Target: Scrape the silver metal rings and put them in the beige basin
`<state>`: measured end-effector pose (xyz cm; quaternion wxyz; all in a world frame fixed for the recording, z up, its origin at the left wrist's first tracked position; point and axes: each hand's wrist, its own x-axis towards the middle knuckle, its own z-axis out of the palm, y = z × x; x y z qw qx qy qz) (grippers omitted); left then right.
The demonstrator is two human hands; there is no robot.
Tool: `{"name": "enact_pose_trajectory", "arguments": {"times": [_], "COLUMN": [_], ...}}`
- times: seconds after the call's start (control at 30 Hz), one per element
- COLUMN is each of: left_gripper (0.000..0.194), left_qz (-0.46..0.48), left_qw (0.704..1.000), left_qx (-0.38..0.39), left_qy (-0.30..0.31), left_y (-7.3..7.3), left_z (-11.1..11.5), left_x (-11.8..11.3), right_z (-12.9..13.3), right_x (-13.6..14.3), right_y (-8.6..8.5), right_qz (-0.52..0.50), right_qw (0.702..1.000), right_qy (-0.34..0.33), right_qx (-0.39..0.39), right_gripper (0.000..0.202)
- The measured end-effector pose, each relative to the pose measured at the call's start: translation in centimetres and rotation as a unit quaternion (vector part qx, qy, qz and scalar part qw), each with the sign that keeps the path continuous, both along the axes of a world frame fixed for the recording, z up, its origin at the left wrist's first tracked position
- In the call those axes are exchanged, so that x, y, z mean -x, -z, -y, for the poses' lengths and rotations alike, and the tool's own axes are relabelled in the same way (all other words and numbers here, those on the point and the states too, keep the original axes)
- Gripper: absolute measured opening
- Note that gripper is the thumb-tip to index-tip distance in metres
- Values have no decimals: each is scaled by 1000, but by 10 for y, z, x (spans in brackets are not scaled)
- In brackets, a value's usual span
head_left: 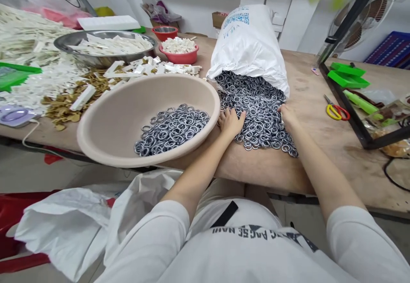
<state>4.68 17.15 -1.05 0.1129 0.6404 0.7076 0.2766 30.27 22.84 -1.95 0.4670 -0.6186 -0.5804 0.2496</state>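
A pile of grey metal rings (261, 118) spills onto the table from the mouth of a white woven sack (248, 48) lying on its side. My left hand (231, 122) rests on the pile's left side with its fingers spread, close to the rim of the basin. At the pile's right edge, just below the sack's lip, my right hand (288, 117) is closed; what its fingers hold, if anything, is hidden. To the left, a large beige basin (109, 120) sits tilted at the table's front edge, with more rings (174, 129) gathered in its right part.
Behind the basin stand a steel bowl (72, 54) of white strips and a red bowl (181, 56) of small white pieces. Brown pieces (68, 101) lie left. Right are scissors (336, 111), green trays (347, 75) and a black metal frame (346, 103). White sacking (70, 227) hangs below.
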Motion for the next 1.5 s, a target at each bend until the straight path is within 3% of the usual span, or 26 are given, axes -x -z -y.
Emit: {"name": "enact_pose_trajectory", "arguments": {"times": [0.17,0.33,0.47,0.53,0.6,0.7,0.87,1.0,1.13,1.27,1.4,1.5], "left_gripper": [70,68,64,51,35,26,23,20,18,23,28,27], "left_qz": [36,86,52,33,13,-34,-93,-98,60,269,376,423], "left_qw": [997,992,989,974,966,970,968,964,955,922,893,868], "left_qx": [55,68,-47,-132,-153,-121,-57,-58,-80,-13,36,45], "left_qy": [31,57,130,179,206,210,226,241,278,279,246,257], "left_y": [-5,-13,-21,-22,-18,-8,7,7,1,1,7,10], "left_z": [19,39,79,106,131,153,152,149,157,163,163,162], "left_x": [-9,-10,10,25,38,51,54,52,42,19,-2,-10], "right_z": [18,52,101,131,160,193,226,238,238,235,232,231], "right_x": [42,69,67,59,51,45,54,71,87,99,101,100], "right_y": [-6,-21,-37,-40,-37,-23,0,3,-1,-1,4,8], "right_qz": [-5,53,94,107,123,145,157,113,21,-58,-91,-117], "right_qw": [1000,998,982,971,962,951,958,978,986,980,987,988], "right_qy": [28,-8,-43,-63,-92,-132,-139,-134,-153,-183,-128,-91], "right_qx": [3,-36,-155,-206,-224,-237,-195,-110,-69,-62,-44,-36], "right_gripper": [54,50,47,43,38,34,30,31,30,25,26,28]}}
